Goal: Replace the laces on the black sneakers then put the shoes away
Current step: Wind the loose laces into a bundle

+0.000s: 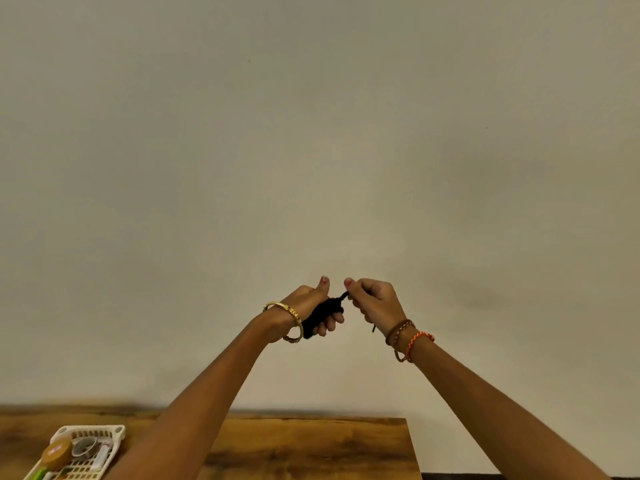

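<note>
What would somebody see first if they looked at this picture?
First, two raised hands in front of a bare wall: the left hand grips a bundle of black lace, and the right hand pinches its loose end. Next, low on the left, a white basket of small items sits on the wooden table.

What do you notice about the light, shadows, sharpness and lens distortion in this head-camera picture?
Head view: soft, even, warm light on the wall, with only faint shadow patches at right; the table far edge is smeared, the basket slightly soft; both hands are fairly sharp, but the black lace bundle shows no detail; the wide lens stretches the forearms.
</note>
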